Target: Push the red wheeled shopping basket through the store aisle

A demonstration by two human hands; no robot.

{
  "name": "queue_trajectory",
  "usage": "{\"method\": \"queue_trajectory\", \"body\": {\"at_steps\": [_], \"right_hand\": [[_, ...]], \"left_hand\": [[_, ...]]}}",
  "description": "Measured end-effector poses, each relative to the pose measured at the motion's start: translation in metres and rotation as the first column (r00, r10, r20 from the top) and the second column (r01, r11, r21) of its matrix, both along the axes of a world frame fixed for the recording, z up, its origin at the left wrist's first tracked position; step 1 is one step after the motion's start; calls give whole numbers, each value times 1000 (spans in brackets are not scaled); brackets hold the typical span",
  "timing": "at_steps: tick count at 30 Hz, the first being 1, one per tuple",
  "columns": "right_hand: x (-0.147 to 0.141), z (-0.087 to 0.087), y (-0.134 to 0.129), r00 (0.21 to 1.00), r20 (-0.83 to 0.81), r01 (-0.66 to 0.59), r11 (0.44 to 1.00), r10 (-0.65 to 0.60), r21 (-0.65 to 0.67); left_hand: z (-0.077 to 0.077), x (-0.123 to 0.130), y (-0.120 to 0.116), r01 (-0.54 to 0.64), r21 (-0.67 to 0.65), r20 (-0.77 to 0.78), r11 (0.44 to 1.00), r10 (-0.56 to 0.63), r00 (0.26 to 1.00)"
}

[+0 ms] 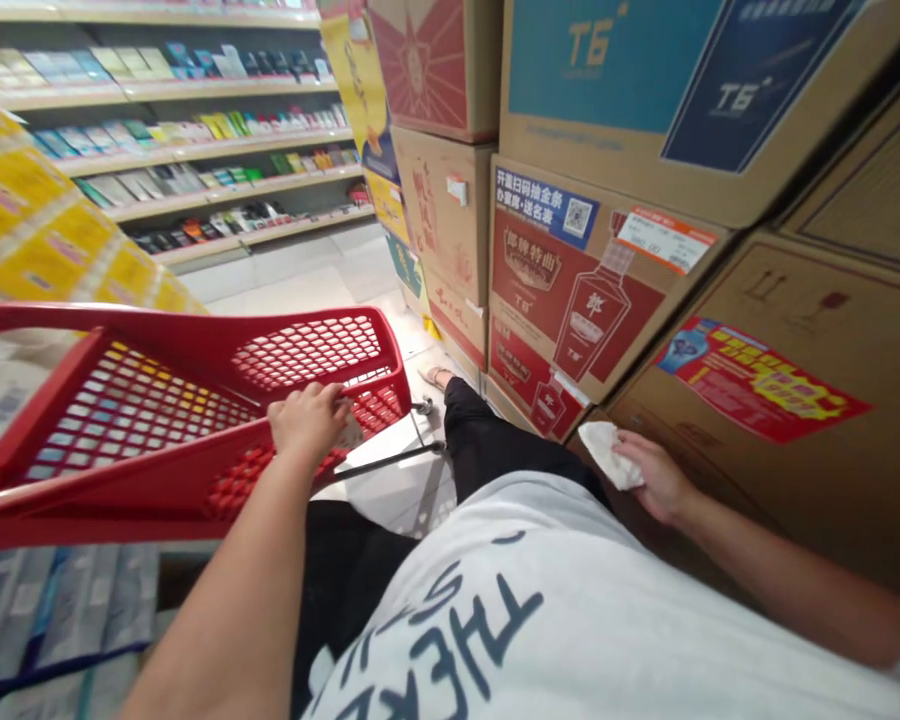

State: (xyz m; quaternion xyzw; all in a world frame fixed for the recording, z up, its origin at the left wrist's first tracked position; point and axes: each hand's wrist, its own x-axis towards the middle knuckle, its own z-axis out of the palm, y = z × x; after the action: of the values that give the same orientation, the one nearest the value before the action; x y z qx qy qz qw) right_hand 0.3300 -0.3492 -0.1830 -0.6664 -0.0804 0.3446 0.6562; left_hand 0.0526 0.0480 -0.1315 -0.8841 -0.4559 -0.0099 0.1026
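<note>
My left hand [309,425] is wrapped over the near side rim of a red plastic shopping basket cart [157,480], with its fingers curled down inside. The cart's mesh walls show, and its metal frame runs low beside my legs. At the right, my right hand [656,475] grips a crumpled white tissue [611,453] between thumb and fingers. That hand is next to a large cardboard box [727,450] with a red and yellow label.
Stacked cartons [585,290] rise close on my right. Store shelves [195,135] with small packages stand ahead at the left. Yellow packs [37,220] are piled behind the cart, and blue-grey packs [67,610] lie at the lower left. Pale floor tiles [300,265] lie ahead.
</note>
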Motion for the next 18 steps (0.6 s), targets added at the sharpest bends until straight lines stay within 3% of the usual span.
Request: {"method": "queue_trajectory", "body": {"at_steps": [3,7,14,16,18], "right_hand": [[-7,26,29,963,-203,-133,967,179,218],[-32,63,65,856,-253,-321,847,451,423],[-85,119,125,624,-100,-609,563,775,559],[-101,138,134,550,-32,-673,466,834,574],[-115,162,134,442,42,-734,335,896,591]], "left_hand": [[3,-4,-11,2,7,-15,1000,-2,1000],[2,-17,-34,49,47,27,998,-50,998],[-4,-47,-64,105,51,189,993,-113,975],[-2,-54,-70,96,38,209,995,-102,973],[-1,-61,-76,104,18,220,994,-105,970]]}}
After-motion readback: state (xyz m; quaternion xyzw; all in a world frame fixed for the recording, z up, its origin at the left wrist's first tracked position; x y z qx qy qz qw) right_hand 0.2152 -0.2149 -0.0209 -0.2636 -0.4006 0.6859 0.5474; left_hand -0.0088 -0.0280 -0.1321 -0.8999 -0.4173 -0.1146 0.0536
